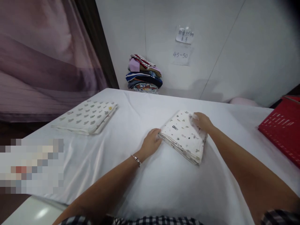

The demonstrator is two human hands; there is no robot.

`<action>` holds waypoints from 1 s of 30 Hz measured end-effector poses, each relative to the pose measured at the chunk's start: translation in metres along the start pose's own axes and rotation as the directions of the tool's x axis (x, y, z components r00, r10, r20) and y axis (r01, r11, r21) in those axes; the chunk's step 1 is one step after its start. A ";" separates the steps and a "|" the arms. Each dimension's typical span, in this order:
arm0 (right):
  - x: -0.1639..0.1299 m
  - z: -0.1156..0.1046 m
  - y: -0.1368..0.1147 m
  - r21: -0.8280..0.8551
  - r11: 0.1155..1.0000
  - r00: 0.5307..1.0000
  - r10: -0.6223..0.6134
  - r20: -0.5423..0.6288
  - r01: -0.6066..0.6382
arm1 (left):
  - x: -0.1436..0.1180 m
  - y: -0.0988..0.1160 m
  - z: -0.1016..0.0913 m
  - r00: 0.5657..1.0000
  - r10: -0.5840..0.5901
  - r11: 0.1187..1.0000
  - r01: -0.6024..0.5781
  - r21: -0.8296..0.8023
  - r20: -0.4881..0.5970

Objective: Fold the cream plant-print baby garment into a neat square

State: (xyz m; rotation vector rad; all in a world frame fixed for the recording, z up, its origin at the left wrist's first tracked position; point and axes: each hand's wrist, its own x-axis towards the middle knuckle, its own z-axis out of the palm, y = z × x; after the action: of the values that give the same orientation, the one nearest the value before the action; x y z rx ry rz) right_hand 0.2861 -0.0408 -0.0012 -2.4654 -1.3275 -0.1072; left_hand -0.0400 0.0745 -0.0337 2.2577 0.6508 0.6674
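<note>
A folded white cloth (182, 132) with a small grey print lies in front of me, its layered edge facing toward me. My left hand (151, 142) grips its left corner, the fingertips partly tucked out of sight. On the far right edge, my right hand (202, 122) closes on the cloth, thumb over the top and the other fingers mostly hidden. Farther left rests a second folded white cloth (87, 117) with grey leaf-like shapes and a few coloured spots; neither hand touches it.
A white sheet (131, 175) covers the table. At the right edge stands a red plastic basket (281, 128). Behind the table is a stack of folded clothes (145, 75) by the wall. Pinkish curtain fabric (47, 62) hangs on the left. Paper notes (181, 55) are stuck to the wall.
</note>
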 end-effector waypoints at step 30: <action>-0.189 0.014 -0.085 0.025 0.961 0.937 -0.262 -0.233 0.275 | 0.031 -0.005 0.013 0.999 0.032 0.989 -0.029 -0.144 0.021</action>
State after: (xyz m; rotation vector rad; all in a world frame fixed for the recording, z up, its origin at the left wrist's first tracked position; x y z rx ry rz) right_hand 0.1091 -0.1434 -0.0350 -2.1358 -1.5319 -0.3998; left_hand -0.0104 0.0905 -0.0365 2.1424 0.5398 0.6795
